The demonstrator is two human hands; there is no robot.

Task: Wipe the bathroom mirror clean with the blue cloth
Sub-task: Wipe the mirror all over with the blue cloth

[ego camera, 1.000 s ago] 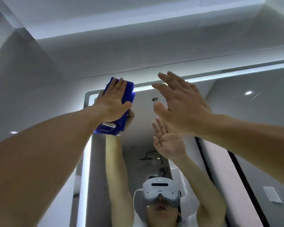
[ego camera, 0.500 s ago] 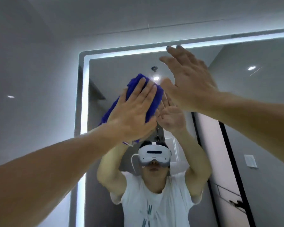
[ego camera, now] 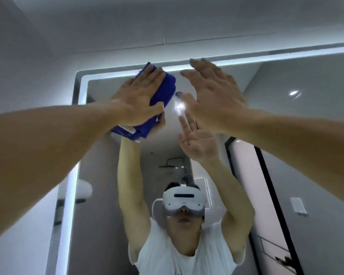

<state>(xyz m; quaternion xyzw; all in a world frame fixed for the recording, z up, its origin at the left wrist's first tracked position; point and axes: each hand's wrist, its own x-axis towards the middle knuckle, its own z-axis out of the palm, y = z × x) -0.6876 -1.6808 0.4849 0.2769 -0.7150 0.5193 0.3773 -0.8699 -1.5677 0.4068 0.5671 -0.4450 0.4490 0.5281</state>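
The folded blue cloth point(ego camera: 163, 90) lies flat against the bathroom mirror point(ego camera: 286, 120) near its top left corner. My left hand point(ego camera: 136, 100) presses on the cloth with straight fingers and covers most of it. A white label shows at the cloth's lower edge. My right hand point(ego camera: 214, 96) is raised beside it to the right, fingers straight, close to the glass near the top edge; whether it touches is unclear. The mirror reflects both raised arms and a person in a white shirt wearing a headset.
A lit strip point(ego camera: 72, 195) frames the mirror along its left side and top. Grey wall point(ego camera: 28, 66) surrounds the mirror at the left and above. The reflection shows a dark-framed door point(ego camera: 266, 185), a ceiling spotlight and a shower fitting.
My left hand slid the cloth up and left, from mid-glass back toward the mirror's top left corner. My right hand stayed raised beside it. The view tilted slightly upward.
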